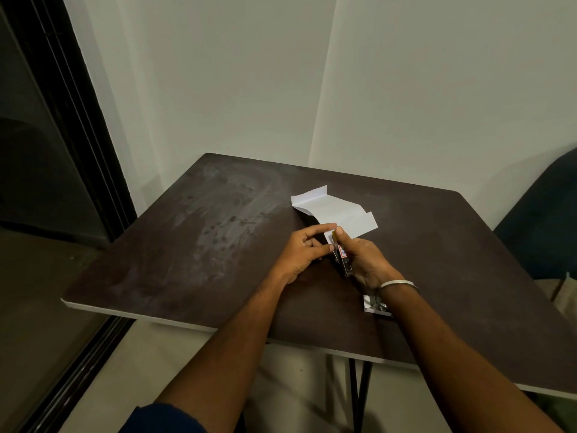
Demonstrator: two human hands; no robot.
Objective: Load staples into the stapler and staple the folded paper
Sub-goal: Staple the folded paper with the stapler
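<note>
Right hand (pixel 363 260) gripping stapler (pixel 342 257), left hand (pixel 304 250) pinching folded paper (pixel 335 210) — loading seemingly done, stapling underway — unconfirmed.

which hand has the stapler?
The right hand, the one with the bangle, grips the stapler. The left hand pinches the paper.

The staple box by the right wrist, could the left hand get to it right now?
Probably not directly. The staple box sits under the right forearm, and the left hand is pinching the folded paper at the stapler, which the right hand grips.
</note>
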